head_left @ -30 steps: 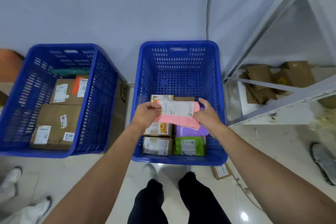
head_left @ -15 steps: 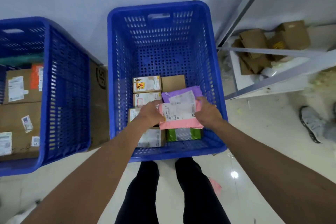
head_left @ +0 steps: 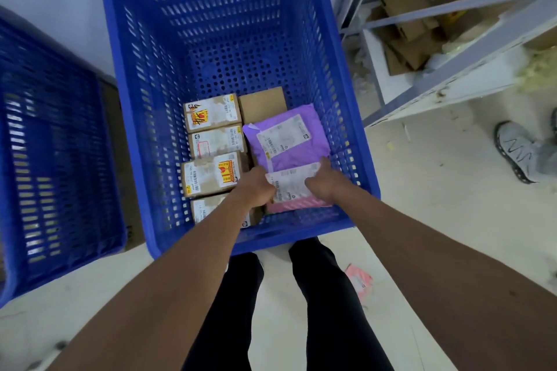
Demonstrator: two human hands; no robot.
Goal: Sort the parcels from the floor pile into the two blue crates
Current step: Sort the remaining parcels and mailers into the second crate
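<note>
The larger share of the view is the right-hand blue crate (head_left: pixel 229 39), running from 12 o'clock down to the centre, with the second blue crate (head_left: pixel 54 159) at 9 o'clock showing only its outer wall, so its contents cannot be told. A grey metal rack (head_left: pixel 482 57) with loose cardboard on it stands at 2 o'clock, and another person's shoe (head_left: pixel 515 150) rests on the floor at 3 o'clock. Inside the centre crate a column of four labelled cardboard boxes (head_left: pixel 211 173) lies along its 9 o'clock side, the nearest partly hidden under the forearm; a plain brown box (head_left: pixel 262 102) sits at the far end beside them, touching a purple mailer (head_left: pixel 286 138) that lies flat toward 3 o'clock. The pink mailer (head_left: pixel 295 205), label up, is low in the crate against its near wall, overlapping the purple one's near edge. The left hand (head_left: pixel 256 187) curls its fingers round the mailer's left edge, and the right hand (head_left: pixel 324 184) pinches its right edge, thumb on top. Judged from this, sorting is well under way: this crate already holds six parcels, and the pink one is being set down but not yet let go. The floor pile is out of view; only a small pink packet (head_left: pixel 358 280) lies on the floor at 5 o'clock, so how much remains cannot be told.
</note>
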